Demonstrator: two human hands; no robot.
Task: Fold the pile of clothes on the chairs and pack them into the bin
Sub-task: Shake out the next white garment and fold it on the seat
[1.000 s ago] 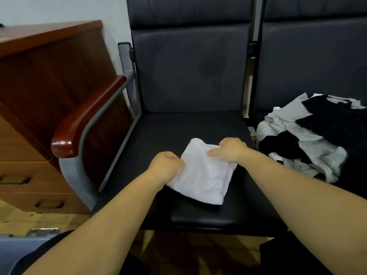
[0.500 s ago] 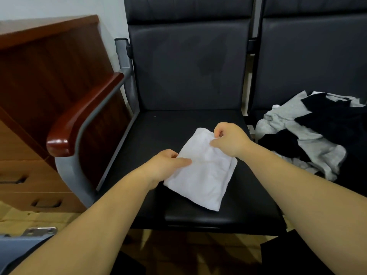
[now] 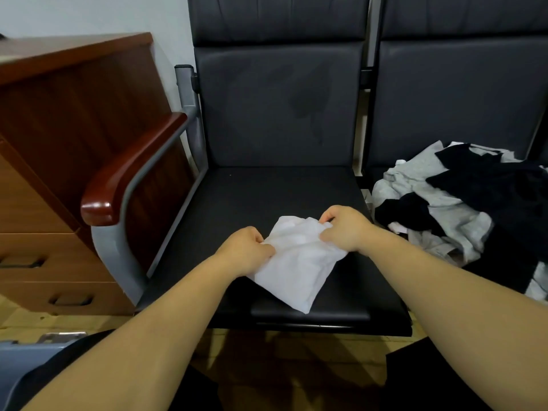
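Note:
A folded white garment (image 3: pixel 298 264) lies on the seat of the left black chair (image 3: pixel 267 194), its far end bunched and lifted. My left hand (image 3: pixel 247 250) pinches its left edge. My right hand (image 3: pixel 345 228) grips its far right corner. A loose pile of grey, black and white clothes (image 3: pixel 462 203) sits on the right chair. A grey-blue bin corner (image 3: pixel 26 355) shows at the bottom left.
A wooden armrest (image 3: pixel 130 170) on a grey metal frame borders the left chair. A brown wooden desk with drawers (image 3: pixel 44 173) stands further left. Tiled floor lies below the seat front.
Both hands have closed on the far end of the white garment and drawn it up and toward me, so that end is now crumpled instead of flat.

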